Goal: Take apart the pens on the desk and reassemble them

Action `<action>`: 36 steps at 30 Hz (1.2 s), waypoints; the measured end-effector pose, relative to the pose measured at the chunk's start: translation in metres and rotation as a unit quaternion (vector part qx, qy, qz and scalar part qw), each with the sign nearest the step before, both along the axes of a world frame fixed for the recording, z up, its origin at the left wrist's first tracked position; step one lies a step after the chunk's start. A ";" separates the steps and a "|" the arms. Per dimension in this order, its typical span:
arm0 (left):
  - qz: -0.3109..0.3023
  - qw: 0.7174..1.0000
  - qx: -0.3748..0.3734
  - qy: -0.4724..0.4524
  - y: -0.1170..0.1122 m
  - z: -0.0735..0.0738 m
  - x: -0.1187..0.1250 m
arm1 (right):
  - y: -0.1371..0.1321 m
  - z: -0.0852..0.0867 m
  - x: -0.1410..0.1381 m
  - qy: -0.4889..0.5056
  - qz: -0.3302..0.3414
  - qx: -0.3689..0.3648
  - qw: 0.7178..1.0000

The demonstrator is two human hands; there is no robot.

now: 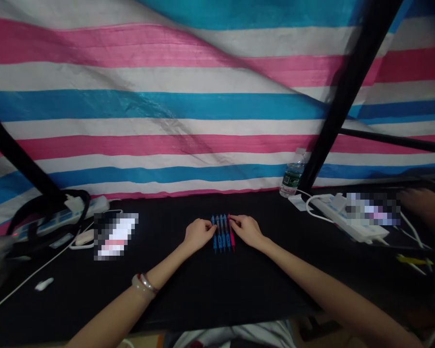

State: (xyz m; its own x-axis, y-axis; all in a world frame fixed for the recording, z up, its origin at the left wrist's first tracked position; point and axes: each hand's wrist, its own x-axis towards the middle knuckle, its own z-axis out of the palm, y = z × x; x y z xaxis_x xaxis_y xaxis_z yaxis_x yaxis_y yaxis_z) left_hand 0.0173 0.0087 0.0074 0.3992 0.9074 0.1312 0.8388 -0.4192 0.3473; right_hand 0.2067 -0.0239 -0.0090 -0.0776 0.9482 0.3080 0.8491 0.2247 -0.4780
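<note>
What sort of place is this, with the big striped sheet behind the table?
It looks like a makeshift work booth, probably indoors: a striped tarpaulin hangs behind black poles, and a black-topped table holds a power strip and a water bottle.

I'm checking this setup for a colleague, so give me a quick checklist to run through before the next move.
1. Pens lying side by side: ok.
2. All one colour: not ok, a red pen lies at the right end of the blue ones.
3. Left hand and right hand at the row, one on each side: ok.
4. Firm grip on the pens: cannot tell.
5. Water bottle upright, away from the hands: ok.
6. Other person's hand apart from the row: ok.
</note>
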 end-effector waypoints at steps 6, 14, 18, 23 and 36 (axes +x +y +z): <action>-0.006 1.000 0.009 -0.004 -0.001 0.001 -0.001 | 0.000 0.002 -0.001 0.000 -0.001 -0.001 1.000; -0.100 0.984 0.141 -0.030 -0.019 0.014 0.002 | 0.001 -0.002 0.001 0.043 0.010 0.029 0.999; -0.262 0.959 0.103 0.006 -0.030 0.012 0.005 | 0.002 -0.004 0.002 0.054 -0.004 0.028 0.998; -0.317 0.946 0.019 0.067 -0.032 0.007 0.006 | 0.002 -0.004 0.002 0.056 -0.014 0.026 0.998; -0.301 0.951 -0.008 0.074 -0.025 0.009 0.003 | 0.004 -0.006 0.001 0.046 -0.016 0.027 0.998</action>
State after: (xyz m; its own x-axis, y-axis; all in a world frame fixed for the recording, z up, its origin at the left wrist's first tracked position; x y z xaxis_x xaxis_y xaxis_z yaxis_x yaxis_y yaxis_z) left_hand 0.0207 -0.0164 0.0167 0.8594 0.5109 0.0209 0.4897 -0.8341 0.2540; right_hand 0.2078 -0.0202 -0.0148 -0.0176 0.9313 0.3638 0.8095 0.2268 -0.5415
